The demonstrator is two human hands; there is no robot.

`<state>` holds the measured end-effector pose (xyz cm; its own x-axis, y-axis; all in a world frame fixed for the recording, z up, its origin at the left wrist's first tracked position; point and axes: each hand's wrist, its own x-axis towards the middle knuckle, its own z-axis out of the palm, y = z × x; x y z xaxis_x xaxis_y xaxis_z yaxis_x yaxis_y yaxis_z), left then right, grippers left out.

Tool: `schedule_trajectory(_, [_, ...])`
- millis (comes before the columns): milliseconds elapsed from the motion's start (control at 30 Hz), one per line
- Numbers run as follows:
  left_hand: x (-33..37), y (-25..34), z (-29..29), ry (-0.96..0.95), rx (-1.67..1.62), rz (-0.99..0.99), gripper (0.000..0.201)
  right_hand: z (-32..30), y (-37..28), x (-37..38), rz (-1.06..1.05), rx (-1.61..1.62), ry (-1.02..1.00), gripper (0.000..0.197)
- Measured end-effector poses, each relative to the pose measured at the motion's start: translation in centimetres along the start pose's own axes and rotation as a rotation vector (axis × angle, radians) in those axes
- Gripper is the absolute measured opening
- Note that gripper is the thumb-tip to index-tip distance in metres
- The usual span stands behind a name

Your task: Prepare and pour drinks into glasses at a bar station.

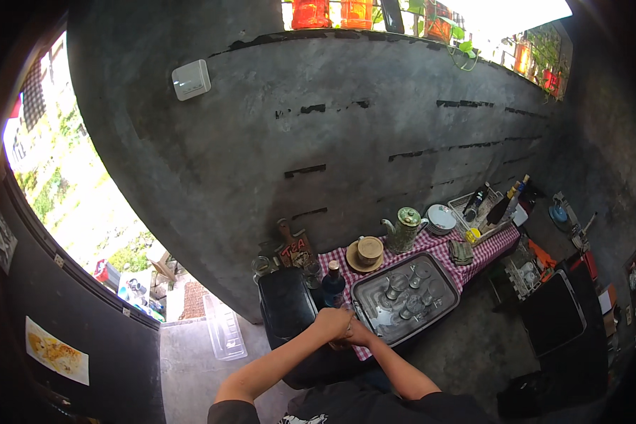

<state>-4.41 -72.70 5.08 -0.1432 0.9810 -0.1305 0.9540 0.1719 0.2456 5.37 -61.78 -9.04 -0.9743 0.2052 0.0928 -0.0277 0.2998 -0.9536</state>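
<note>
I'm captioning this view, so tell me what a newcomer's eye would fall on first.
Probably the bright opening at the left, where daylight glares against the dark room. Next would likely come the red and orange containers along the top edge. Below, the tray of clear glasses stands out on the pink checked cloth.
</note>
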Motion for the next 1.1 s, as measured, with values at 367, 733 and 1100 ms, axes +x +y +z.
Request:
schedule_trajectory(367, [-0.3, 2.7, 3.7, 0.416, -0.07, -0.209, 0.032, -0.8, -0.7, 0.2, -0.087, -0.006, -0.089, 0.057])
schedule_trajectory(733, [0.6, 2.2, 3.5, 0.237, 0.037, -0.254, 0.026, 0.0, 2.5, 0.6, -0.217, -0.358, -0.087, 0.067])
schedule_trajectory(1100, [0.3, 2.3, 4.0, 0.372, -0.004, -0.316, 0.027, -0.9, -2.3, 0.2, -0.047, -0.236, -0.099, 0.063])
